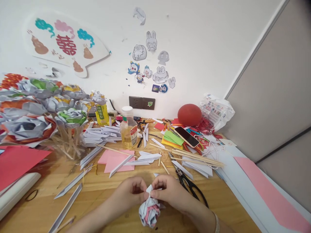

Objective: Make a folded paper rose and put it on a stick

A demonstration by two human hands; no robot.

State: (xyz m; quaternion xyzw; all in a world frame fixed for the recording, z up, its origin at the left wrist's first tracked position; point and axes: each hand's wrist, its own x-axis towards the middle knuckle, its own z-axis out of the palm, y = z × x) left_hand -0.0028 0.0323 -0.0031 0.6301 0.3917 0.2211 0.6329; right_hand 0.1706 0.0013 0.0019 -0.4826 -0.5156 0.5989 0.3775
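A paper flower [150, 213] of crumpled white and pink folds hangs between my two hands, above the front of the wooden table. Thumb and fingers of my left hand [132, 193] pinch its pointed white tip from the left. From the other side my right hand [170, 192] pinches the same tip, the thumbs almost meeting. Black-handled scissors [191, 187] lie just beyond my right hand, partly hidden by it. Pink paper squares [116, 158] and folded white strips [148, 157] are spread in front of my hands.
Finished paper flowers [71, 116] crowd the left side. A glue bottle [128, 129] stands at the back middle. Wooden sticks [198, 156], a phone [186, 136], coloured paper [173, 137] and a red balloon [189, 115] occupy the right. A white strip [66, 207] lies at front left.
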